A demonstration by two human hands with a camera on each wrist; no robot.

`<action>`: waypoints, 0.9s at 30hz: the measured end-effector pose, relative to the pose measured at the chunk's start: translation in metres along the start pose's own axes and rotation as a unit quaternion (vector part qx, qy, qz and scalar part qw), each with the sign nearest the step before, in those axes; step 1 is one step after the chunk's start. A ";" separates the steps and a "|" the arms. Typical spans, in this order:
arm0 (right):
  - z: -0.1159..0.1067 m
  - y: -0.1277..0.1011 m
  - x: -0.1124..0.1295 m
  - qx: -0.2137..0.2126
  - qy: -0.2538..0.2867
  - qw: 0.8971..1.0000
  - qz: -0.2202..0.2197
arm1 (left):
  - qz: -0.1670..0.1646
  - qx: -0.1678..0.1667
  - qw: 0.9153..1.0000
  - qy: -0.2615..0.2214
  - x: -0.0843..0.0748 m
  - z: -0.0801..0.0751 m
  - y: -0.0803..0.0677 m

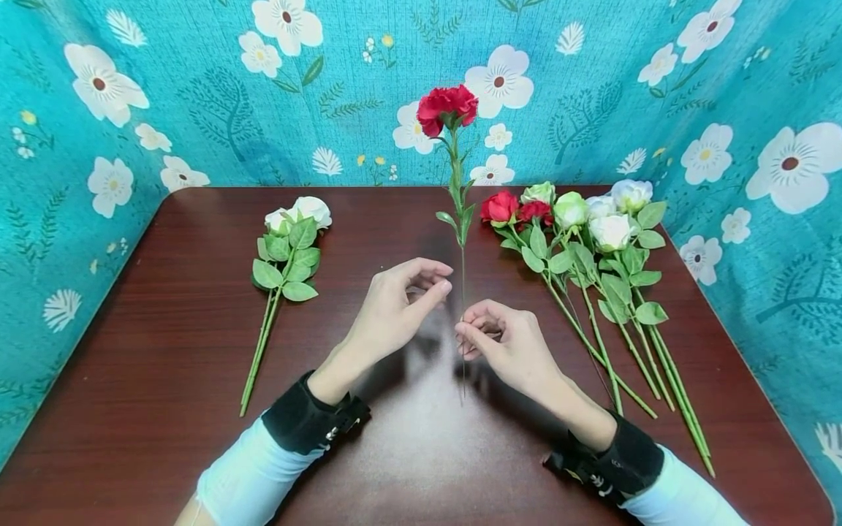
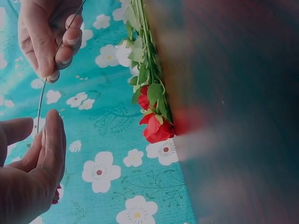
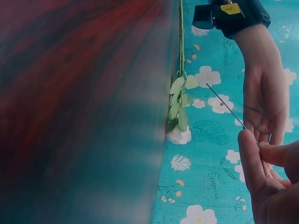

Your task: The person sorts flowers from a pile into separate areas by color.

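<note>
Right hand (image 1: 509,343): thumb and fingertips pinching lower stem (image 1: 463,281) of red flower (image 1: 450,111), upright above table (image 1: 414,467). Left hand (image 1: 397,303): thumb and fingers parted, just beside stem; contact indeterminable. White roses (image 1: 312,210) at left, mixed flowers (image 1: 610,232) at right.

Yellow label (image 3: 231,9) on black wristband (image 3: 250,21): too blurred to read.

Above the right hand (image 1: 511,342) I see a deep red flower (image 1: 444,108) on a green stem (image 1: 455,172); right of the grip, red, pale-green and white blooms (image 1: 570,210); left, whitish roses (image 1: 312,210); beneath, a reddish-brown table (image 1: 164,329); beyond, a turquoise curtain (image 1: 381,29) patterned with white flowers (image 1: 490,88).
</note>
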State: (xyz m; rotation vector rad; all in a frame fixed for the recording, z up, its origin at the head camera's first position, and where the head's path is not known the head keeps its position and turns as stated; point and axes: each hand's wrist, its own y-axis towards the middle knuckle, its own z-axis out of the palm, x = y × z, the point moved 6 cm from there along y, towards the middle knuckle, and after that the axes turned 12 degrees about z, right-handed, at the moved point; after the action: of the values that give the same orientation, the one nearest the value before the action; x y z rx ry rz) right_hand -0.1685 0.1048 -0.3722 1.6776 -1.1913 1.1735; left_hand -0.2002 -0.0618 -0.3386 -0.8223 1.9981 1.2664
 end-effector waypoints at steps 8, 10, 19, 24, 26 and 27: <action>0.004 -0.002 0.003 0.016 -0.004 1.000 -0.002 | -0.018 -0.005 0.999 -0.050 0.000 0.003 0.000; 0.005 -0.003 0.004 0.018 -0.006 1.000 -0.004 | -0.020 -0.006 0.998 -0.059 -0.001 0.004 -0.001; 0.007 -0.005 0.004 0.025 -0.003 1.000 -0.015 | -0.033 -0.016 0.995 -0.094 -0.003 0.007 -0.001; 0.010 -0.006 0.004 0.038 -0.001 0.999 -0.015 | -0.037 -0.023 0.994 -0.103 -0.003 0.008 -0.002; 0.010 -0.007 0.005 0.042 -0.001 0.999 -0.011 | -0.035 -0.028 0.993 -0.107 -0.004 0.008 -0.002; 0.010 -0.007 0.005 0.043 -0.002 0.999 -0.009 | -0.034 -0.031 0.993 -0.109 -0.004 0.008 -0.002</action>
State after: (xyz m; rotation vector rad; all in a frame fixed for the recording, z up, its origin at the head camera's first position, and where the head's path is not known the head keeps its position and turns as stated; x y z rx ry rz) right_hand -0.1586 0.0960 -0.3713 1.7518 -1.1402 1.2251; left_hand -0.1945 -0.0545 -0.3390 -0.7407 1.7511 1.3254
